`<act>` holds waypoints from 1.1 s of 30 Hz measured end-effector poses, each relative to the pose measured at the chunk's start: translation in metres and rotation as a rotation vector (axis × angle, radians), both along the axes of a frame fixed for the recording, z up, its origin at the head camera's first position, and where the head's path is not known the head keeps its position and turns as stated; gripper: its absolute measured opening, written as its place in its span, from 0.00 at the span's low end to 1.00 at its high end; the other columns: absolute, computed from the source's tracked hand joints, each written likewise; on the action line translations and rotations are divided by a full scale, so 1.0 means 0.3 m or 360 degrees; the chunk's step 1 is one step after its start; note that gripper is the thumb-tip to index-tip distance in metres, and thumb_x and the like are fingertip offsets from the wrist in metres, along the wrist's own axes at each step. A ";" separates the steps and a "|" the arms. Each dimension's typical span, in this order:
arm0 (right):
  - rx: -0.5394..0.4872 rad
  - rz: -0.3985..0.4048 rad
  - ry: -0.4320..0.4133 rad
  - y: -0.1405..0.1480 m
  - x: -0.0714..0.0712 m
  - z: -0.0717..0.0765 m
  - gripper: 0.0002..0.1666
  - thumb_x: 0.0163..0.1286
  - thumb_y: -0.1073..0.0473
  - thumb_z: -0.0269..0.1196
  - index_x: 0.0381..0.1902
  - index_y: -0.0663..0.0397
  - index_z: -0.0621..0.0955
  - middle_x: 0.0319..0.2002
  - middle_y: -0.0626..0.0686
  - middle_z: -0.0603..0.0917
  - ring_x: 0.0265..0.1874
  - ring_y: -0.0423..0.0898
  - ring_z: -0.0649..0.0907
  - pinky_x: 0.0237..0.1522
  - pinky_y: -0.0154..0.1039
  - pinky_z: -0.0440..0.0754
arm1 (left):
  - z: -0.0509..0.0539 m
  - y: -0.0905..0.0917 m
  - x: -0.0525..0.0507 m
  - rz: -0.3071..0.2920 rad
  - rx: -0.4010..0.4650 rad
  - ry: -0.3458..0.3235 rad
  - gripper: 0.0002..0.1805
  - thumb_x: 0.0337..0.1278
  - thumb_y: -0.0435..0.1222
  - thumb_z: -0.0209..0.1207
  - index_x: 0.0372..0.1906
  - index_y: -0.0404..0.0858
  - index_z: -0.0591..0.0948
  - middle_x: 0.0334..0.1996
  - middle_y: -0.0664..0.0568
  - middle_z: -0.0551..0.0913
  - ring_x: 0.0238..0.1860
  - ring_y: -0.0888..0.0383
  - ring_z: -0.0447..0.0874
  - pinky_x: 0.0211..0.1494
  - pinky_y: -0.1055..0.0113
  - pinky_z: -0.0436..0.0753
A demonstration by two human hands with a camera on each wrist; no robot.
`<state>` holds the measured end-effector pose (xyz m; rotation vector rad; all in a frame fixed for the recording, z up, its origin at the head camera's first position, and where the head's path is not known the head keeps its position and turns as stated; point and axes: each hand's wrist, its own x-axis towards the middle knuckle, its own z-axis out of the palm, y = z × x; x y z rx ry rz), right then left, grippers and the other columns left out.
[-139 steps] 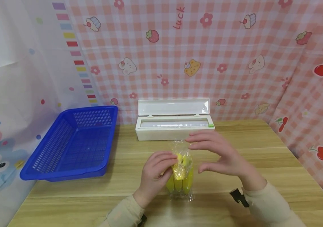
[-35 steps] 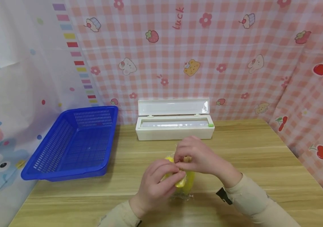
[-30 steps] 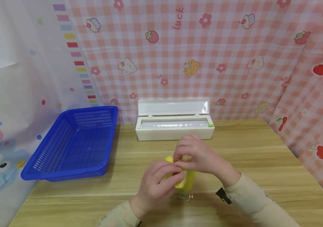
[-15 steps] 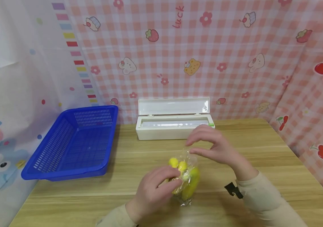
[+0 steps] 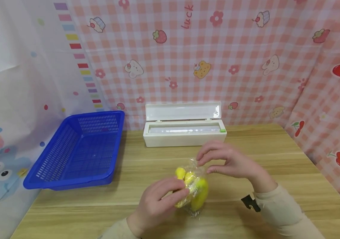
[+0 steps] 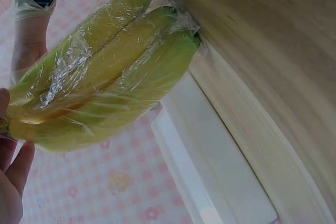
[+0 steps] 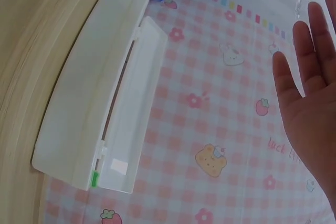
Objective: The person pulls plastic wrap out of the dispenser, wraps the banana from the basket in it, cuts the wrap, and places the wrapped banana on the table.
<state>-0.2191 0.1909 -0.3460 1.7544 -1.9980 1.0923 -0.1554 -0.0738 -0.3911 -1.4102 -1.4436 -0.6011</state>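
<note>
A bunch of yellow-green bananas [image 5: 200, 199], wrapped in clear cling film, is tilted above the table in the head view. My left hand [image 5: 158, 203] grips the bunch at its stem end. Up close in the left wrist view, shiny, creased film covers the bananas [image 6: 105, 72], and fingertips [image 6: 21, 166] touch the stem end. My right hand [image 5: 232, 162] is just right of the bunch, its fingers spread and loosely bent beside the film's upper edge. In the right wrist view, the right hand [image 7: 315, 114] has fairly straight fingers, with a bit of clear film near the fingertips.
Behind the hands stands a white cling film dispenser [image 5: 184, 140], its lid raised and a roll inside. A blue plastic basket [image 5: 113, 159] sits at the left on the wooden table [image 5: 77, 212]. Patterned cloth [image 5: 172, 49] hangs at the back and sides.
A second ago both hands were together at the bunch. My right hand has since drawn off to the right, its fingers spreading, while the left hand has tilted the wrapped bananas.
</note>
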 end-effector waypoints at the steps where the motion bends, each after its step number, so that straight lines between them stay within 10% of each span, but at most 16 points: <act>1: 0.0025 -0.0028 -0.0003 -0.002 0.003 0.000 0.13 0.61 0.60 0.71 0.44 0.50 0.86 0.48 0.51 0.82 0.51 0.48 0.78 0.56 0.39 0.75 | 0.002 0.001 0.001 0.0001 -0.0001 -0.0002 0.10 0.65 0.24 0.54 0.43 0.30 0.85 0.38 0.41 0.85 0.40 0.50 0.86 0.49 0.63 0.85; 17: -0.0109 0.0138 -0.0134 -0.028 -0.013 0.003 0.04 0.74 0.60 0.60 0.36 0.49 0.77 0.53 0.59 0.82 0.58 0.55 0.78 0.64 0.45 0.73 | 0.015 0.015 0.009 -0.0001 -0.0004 -0.0005 0.09 0.67 0.25 0.53 0.42 0.30 0.85 0.37 0.41 0.85 0.38 0.50 0.86 0.47 0.63 0.85; 33: 0.0069 -0.0172 -0.0321 -0.113 -0.041 -0.055 0.11 0.67 0.72 0.63 0.36 0.52 0.76 0.33 0.45 0.80 0.34 0.41 0.79 0.40 0.38 0.81 | 0.014 0.012 0.007 -0.0028 -0.0013 0.0026 0.10 0.66 0.23 0.52 0.42 0.29 0.84 0.37 0.41 0.85 0.38 0.50 0.86 0.47 0.63 0.85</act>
